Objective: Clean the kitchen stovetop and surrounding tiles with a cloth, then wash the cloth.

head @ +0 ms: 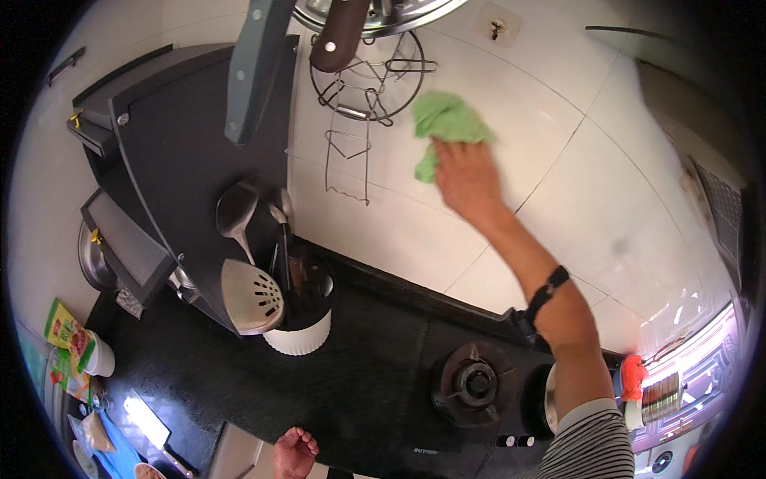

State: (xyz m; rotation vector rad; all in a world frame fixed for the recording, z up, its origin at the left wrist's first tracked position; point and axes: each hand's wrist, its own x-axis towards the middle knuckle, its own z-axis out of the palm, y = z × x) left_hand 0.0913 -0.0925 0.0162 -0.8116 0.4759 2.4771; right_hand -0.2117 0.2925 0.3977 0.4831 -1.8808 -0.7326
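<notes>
A green cloth point(449, 117) lies spread against the white tiled wall point(538, 161), bunched under the fingers of my right hand point(470, 179), which presses on it. That arm reaches up over the gas burner point(477, 384) and wears a black strap point(547, 293) near the elbow. Low in the view, near the counter's front edge, my left hand point(296, 450) has its fingers curled in, and nothing shows in it. Left of the cloth, wire hooks and a round wire rack point(367, 114) hang on the wall.
A white utensil pot point(302, 338) holds a slotted turner point(254, 299) and a ladle point(238, 209), beside a dark shelf unit point(197, 138). Dark pan handles point(341, 36) hang overhead. A cleaver point(149, 422) lies on the black counter point(359, 359), near the sink point(236, 452).
</notes>
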